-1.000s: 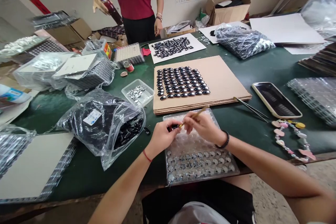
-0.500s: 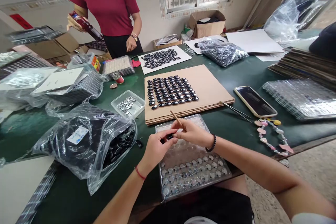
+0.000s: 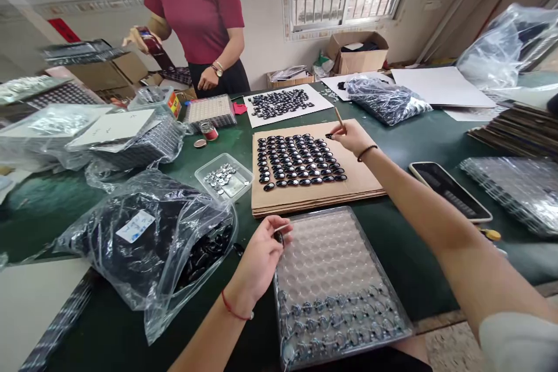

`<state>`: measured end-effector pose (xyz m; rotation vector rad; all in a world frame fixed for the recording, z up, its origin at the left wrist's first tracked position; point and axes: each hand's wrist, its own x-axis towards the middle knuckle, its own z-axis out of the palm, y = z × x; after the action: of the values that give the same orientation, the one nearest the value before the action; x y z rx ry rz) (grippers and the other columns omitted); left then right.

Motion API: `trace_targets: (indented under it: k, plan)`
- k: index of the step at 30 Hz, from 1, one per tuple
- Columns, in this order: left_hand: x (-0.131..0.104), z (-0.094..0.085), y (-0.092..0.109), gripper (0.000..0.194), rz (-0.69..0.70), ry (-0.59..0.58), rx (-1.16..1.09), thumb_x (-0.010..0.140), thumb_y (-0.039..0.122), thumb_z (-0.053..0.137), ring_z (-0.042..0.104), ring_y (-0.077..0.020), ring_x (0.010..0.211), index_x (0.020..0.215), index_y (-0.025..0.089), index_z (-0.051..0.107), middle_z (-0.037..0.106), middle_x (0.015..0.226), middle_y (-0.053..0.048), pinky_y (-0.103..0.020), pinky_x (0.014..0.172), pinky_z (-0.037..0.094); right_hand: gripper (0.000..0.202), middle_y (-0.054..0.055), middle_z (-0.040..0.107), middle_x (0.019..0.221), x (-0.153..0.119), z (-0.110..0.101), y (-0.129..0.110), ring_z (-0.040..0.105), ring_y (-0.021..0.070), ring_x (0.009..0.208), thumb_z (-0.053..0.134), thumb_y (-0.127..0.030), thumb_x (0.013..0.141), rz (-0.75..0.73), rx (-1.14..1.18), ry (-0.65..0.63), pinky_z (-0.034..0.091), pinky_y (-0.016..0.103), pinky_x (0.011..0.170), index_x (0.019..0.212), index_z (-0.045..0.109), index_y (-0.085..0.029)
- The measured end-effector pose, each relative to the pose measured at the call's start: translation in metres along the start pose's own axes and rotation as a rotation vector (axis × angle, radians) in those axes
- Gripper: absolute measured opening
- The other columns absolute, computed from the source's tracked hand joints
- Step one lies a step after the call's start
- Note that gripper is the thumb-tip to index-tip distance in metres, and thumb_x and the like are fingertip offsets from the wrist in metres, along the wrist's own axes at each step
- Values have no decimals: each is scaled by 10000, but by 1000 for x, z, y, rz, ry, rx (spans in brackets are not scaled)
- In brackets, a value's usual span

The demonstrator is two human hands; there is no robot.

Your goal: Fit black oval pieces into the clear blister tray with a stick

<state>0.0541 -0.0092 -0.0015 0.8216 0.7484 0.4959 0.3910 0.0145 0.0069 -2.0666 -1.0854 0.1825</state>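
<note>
My right hand (image 3: 352, 137) is over the cardboard stack (image 3: 366, 171), at the far right end of the rows of black oval pieces with shiny centres (image 3: 300, 160). Its fingers pinch a thin wooden stick (image 3: 339, 118), and a small black piece (image 3: 329, 136) shows at the fingertips. Beside the upper left corner of the clear dimpled tray (image 3: 326, 261), my left hand (image 3: 259, 258) has its fingers curled around a dark shiny piece (image 3: 279, 236), partly hidden. The tray's lower rows hold round glassy pieces with wire-like loops.
An open plastic bag of black pieces (image 3: 148, 232) lies left, near a clear box of small silvery pieces (image 3: 231, 180). A phone (image 3: 449, 189) lies to the right. Across the table a person in a red top (image 3: 196, 17) holds a dark red bottle (image 3: 157, 49).
My right hand has moved from beside my left hand, forward and right to the cardboard, carrying the stick and a black piece. My left hand stays near the tray. The view has shifted.
</note>
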Motion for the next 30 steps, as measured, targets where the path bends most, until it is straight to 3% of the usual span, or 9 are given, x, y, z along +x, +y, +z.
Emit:
trace_targets:
  k: [3, 7, 15, 19, 23, 25, 28, 30]
  plan:
    - [-1, 0, -4, 375, 9, -15, 22, 490, -59, 393, 514, -133, 970, 752, 180, 514, 552, 903, -8, -275, 894, 403, 167, 98, 642, 828, 36, 14, 9, 560, 153, 716, 559, -160, 735, 26, -69, -12, 432, 258, 659, 874, 624, -96]
    - [-1, -3, -3, 367, -31, -1, -13, 487, -64, 373, 520, -134, 973, 738, 184, 473, 567, 888, -6, -301, 940, 376, 165, 104, 644, 836, 59, 37, 20, 552, 160, 717, 546, -129, 740, 30, -115, -57, 418, 269, 683, 872, 641, -99]
    - [3, -4, 5, 279, -84, 26, -62, 601, -30, 470, 513, -172, 1040, 778, 182, 509, 552, 895, -9, -338, 987, 364, 156, 64, 655, 778, 74, 48, 37, 543, 152, 659, 564, -189, 739, 17, -148, -148, 412, 274, 678, 846, 666, -138]
    - [1, -3, 5, 297, -96, 8, -48, 604, -46, 487, 498, -179, 1059, 788, 187, 502, 538, 928, -3, -338, 931, 408, 206, 65, 653, 757, 71, 47, 33, 545, 155, 665, 538, -259, 771, 25, -120, -92, 412, 268, 668, 866, 659, -121]
    - [0, -3, 4, 332, -31, -10, -12, 590, -68, 509, 526, -148, 986, 800, 189, 524, 532, 932, 6, -241, 817, 441, 305, 84, 633, 826, 41, 33, 17, 535, 141, 677, 411, -301, 843, -34, -26, 51, 407, 248, 634, 920, 625, -97]
    - [1, -3, 3, 325, -5, -5, 7, 612, -55, 527, 542, -141, 957, 831, 184, 548, 542, 957, -6, -218, 789, 438, 315, 59, 605, 725, 8, 21, 5, 492, 108, 549, 424, -349, 838, -93, 203, 82, 383, 224, 528, 833, 627, -109]
    - [6, -3, 1, 330, 18, 3, -2, 652, -33, 534, 565, -152, 936, 916, 161, 577, 555, 1040, -49, -239, 807, 442, 335, 13, 534, 621, -63, 5, -18, 398, 73, 424, 429, -425, 839, -133, 573, -44, 314, 203, 412, 800, 602, -141]
    - [9, -4, -1, 322, 25, 13, -33, 685, -10, 534, 578, -156, 917, 967, 138, 580, 550, 1100, -84, -254, 809, 452, 355, 11, 511, 593, -115, -2, -35, 460, 96, 487, 408, -439, 854, -175, 700, -160, 354, 210, 445, 772, 594, -147]
